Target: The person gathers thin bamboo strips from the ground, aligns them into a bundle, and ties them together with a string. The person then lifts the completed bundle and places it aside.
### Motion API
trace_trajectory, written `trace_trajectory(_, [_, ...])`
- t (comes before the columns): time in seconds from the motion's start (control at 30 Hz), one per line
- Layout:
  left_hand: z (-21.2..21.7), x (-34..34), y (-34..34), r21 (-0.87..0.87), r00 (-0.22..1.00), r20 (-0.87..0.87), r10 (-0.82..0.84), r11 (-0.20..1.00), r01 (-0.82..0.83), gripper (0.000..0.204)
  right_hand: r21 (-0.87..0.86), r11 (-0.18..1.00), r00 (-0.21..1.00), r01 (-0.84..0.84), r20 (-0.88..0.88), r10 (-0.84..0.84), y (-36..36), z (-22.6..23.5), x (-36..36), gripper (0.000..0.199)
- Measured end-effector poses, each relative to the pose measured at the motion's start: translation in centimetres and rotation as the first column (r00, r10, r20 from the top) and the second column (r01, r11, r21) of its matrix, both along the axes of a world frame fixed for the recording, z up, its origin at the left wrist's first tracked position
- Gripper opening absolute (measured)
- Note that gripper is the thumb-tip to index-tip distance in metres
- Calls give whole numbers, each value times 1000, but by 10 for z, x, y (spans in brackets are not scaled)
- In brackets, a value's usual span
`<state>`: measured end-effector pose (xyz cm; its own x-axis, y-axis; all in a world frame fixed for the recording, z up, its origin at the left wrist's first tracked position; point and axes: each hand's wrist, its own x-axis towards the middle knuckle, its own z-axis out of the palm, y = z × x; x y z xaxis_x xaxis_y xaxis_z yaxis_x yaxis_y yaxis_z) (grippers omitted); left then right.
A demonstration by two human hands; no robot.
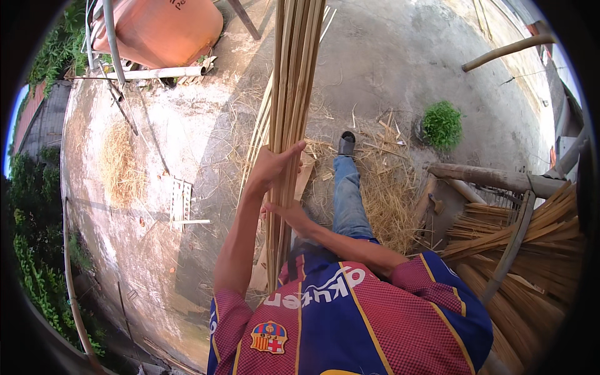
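A thick bundle of long, thin bamboo strips (290, 81) stands in front of my body, running from near my chest past the top edge of the view. My left hand (275, 165) is wrapped round it at mid-length, the thumb lying across the front. Lower down, closer to my chest, my right hand (289, 214) grips the same bundle from the right side. Parts of the fingers of both hands are hidden by the strips. More pale strips (255, 150) lie on the ground just left of and behind the bundle.
Shavings (384, 200) litter the ground around my outstretched leg (347, 197). At right, a wooden pole rail (494, 177) stands beside a big stack of bamboo strips (531, 231). A green plant (441, 125) grows ahead right; a large orange tank (162, 34) sits far left.
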<state>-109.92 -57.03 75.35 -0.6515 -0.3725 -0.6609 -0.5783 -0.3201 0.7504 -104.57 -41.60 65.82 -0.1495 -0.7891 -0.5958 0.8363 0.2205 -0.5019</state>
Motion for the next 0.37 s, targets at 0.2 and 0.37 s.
trace_trajectory(0.2, [-47, -122, -25, -12, 994, -93, -49, 999, 48, 73, 88, 982, 982, 169, -102, -160, -22, -3, -121, 29])
trace_trajectory(0.37, [-95, -147, -54, 93, 962, -176, 209, 976, -195, 109, 182, 937, 954, 298, -37, -297, -41, 27, -267, 34])
